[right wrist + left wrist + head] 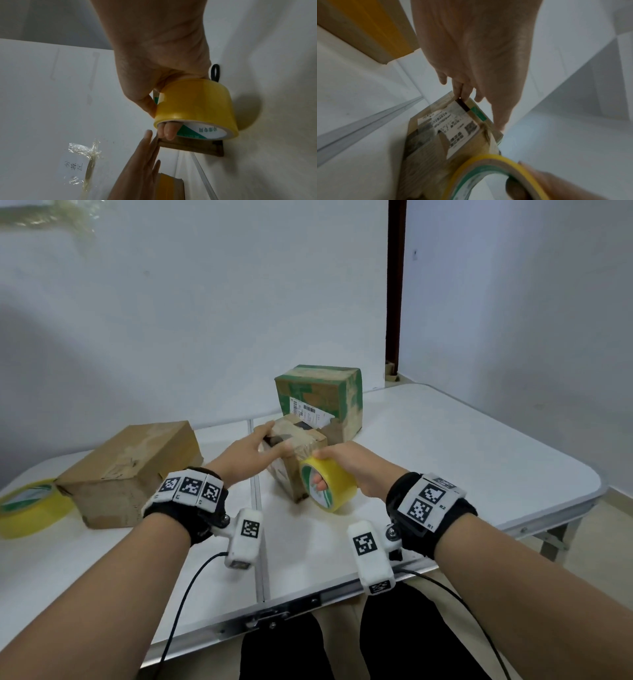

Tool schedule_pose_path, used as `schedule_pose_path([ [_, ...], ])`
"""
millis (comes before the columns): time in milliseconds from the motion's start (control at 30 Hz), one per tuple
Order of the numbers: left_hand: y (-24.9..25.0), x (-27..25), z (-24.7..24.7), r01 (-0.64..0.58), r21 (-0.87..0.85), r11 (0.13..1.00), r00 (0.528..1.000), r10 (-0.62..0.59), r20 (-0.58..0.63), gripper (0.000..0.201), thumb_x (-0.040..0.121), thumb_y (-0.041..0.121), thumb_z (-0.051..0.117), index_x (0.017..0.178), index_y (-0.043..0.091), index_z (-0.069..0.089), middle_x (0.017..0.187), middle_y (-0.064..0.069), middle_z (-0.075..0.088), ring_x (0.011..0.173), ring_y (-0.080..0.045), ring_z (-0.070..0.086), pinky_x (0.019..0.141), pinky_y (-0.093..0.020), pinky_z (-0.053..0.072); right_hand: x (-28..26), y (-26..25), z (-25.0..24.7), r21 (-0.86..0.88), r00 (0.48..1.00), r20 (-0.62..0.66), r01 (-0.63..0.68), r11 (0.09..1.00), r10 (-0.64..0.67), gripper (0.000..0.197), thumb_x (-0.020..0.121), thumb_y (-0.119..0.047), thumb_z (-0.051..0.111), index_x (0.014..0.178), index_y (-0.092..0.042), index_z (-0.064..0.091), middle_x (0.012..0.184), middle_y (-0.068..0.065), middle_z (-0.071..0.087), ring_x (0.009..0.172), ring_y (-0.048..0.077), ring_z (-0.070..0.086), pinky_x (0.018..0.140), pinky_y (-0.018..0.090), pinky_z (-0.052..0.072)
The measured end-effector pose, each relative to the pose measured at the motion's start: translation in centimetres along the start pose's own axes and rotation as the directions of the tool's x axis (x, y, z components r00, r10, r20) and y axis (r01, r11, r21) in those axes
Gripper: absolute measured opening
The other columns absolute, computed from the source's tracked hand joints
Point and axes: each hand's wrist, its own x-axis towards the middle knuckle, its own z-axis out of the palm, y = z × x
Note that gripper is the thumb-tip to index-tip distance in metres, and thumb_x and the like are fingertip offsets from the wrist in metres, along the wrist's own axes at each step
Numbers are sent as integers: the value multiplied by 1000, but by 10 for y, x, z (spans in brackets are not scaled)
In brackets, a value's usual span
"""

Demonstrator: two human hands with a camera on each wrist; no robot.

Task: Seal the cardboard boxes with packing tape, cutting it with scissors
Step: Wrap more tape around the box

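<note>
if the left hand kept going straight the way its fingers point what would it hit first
Probably the green box. The left hand already rests on the small box, fingers pointing away from the person over its top. The green box stands just behind that box, though depth between them is unclear.

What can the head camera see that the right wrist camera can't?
Only the head view shows the green box, the small box under the left hand, and the whole table.

Only the right wrist view shows a black loop behind the roll and crumpled clear tape.

Both show the right hand gripping the yellow tape roll, fingers through its core, and a second roll.
</note>
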Motion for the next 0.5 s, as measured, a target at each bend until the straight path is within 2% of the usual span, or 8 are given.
schedule_pose_path([
  [67, 3, 6, -6, -25, 25, 999, 995, 27, -94, 52, 97, 52, 43, 143, 29, 45, 145, 4, 47, 135, -19, 40, 104, -27, 29, 0, -4, -3, -17, 1000, 6, -19, 1000, 20, 25, 97, -18, 53, 99, 5, 60, 66, 14, 67, 48, 19, 64, 50, 22, 55],
  [133, 7, 18, -11, -83, 119, 989, 988, 98, -122, 45, 101, 46, 36, 138, 24, 50, 141, 0, 52, 131, -22, 44, 104, -30, 32, -2, -6, -4, -28, 999, 19, -31, 999, 32, 24, 98, -16, 51, 100, 7, 57, 59, 12, 66, 44, 17, 62, 45, 20, 52],
  [200, 9, 34, -12, -108, 222, 969, 990, 124, -61, 45, 105, 38, 28, 144, 18, 41, 149, -4, 42, 138, -23, 36, 110, -34, 26, -3, -6, -4, -39, 999, 27, -31, 999, 32, 24, 98, -15, 50, 99, 8, 57, 55, 11, 65, 42, 17, 62, 43, 19, 50],
  [267, 7, 50, -7, -91, 346, 934, 996, 93, 9, 47, 106, 33, 21, 148, 16, 32, 156, -3, 30, 145, -23, 21, 115, -43, 16, -2, -4, -3, -25, 999, 29, -25, 999, 26, 24, 98, -16, 50, 97, 7, 58, 55, 10, 65, 42, 16, 62, 44, 19, 50],
  [333, 6, 57, 2, -77, 410, 909, 997, 57, 60, 47, 106, 32, 19, 148, 14, 29, 157, -4, 27, 147, -26, 17, 116, -50, 15, 2, -4, -3, 0, 999, 29, -17, 1000, 17, 24, 98, -17, 50, 95, 6, 59, 57, 10, 66, 44, 17, 62, 45, 19, 52],
  [400, 7, 54, 11, -66, 409, 910, 996, 33, 88, 50, 106, 33, 17, 152, 15, 21, 161, -1, 16, 148, -23, 11, 118, -49, 11, 6, -5, -2, 35, 999, 36, -19, 999, 18, 23, 98, -16, 50, 97, 6, 58, 58, 12, 65, 43, 18, 61, 47, 20, 53],
  [500, 9, 45, 19, -183, 416, 891, 983, 155, 100, 51, 106, 33, 20, 153, 12, 21, 161, -3, 17, 148, -19, 14, 119, -40, 13, 10, -7, -1, 84, 998, 55, -35, 996, 31, 19, 98, -13, 49, 98, 5, 55, 58, 13, 63, 42, 19, 58, 47, 21, 51],
])
